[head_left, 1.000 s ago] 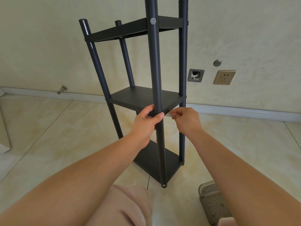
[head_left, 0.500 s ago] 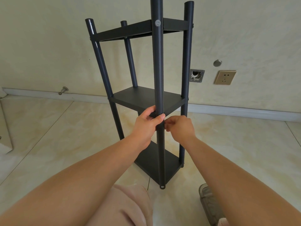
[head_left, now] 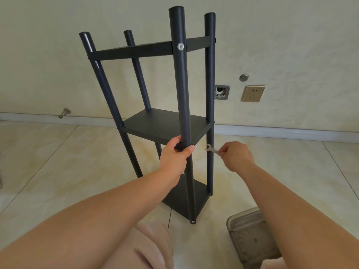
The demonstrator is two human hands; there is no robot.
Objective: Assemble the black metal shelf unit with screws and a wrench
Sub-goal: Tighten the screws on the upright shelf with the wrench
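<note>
Standing upright on the tiled floor [head_left: 58, 171] near the wall, the black shelf unit [head_left: 167, 125] already looks close to finished: you have four posts up and three shelves between them, top, middle and bottom. Your left hand [head_left: 174, 156] wraps the near front post [head_left: 181, 94] right at the corner of the middle shelf [head_left: 155, 123], steadying the frame, so its grip is closed around that post. Your right hand [head_left: 236, 155] sits just to the right of the posts and pinches the handle of a small silver wrench [head_left: 212, 150], whose open end lies against the right-hand post a little below the middle shelf. A silver screw head [head_left: 180, 46] shows on the near post at the top shelf, so that joint appears fastened. The middle-shelf corner under your left hand is hidden, so you cannot tell from here whether its screw is in; that joint probably remains to be tightened.
</note>
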